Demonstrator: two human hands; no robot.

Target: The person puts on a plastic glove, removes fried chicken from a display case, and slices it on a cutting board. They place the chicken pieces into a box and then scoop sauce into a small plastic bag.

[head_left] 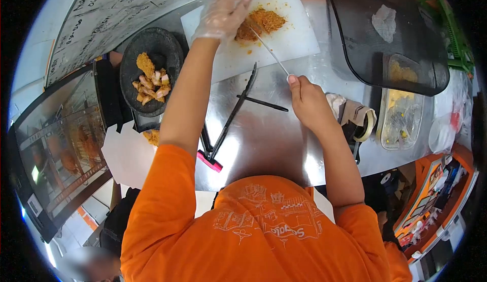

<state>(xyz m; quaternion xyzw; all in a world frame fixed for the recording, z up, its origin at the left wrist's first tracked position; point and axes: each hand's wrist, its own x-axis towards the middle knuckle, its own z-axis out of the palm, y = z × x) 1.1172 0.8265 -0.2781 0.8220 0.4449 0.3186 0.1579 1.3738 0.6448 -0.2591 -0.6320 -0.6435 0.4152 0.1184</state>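
My left hand (223,13), in a clear plastic glove, is over the left part of a white cutting board (297,41). Its fingers reach out beside a heap of chopped orange-brown food (270,20), apparently with nothing in them. In my bare right hand (308,102) is the pale handle of a knife (274,56). The blade slants up and left, its far end at the heap. Left of my left forearm, a dark stone mortar (175,53) contains cut pieces of fried chicken (150,88) and a larger breaded piece (145,64).
Black tongs (233,117) and a black stick-like item (264,102) lie on the steel table. To the right are a dark mesh cover (355,33), a clear plastic container (401,124) and a tape roll (366,124). A glass display case (66,145) stands left; another person is lower left.
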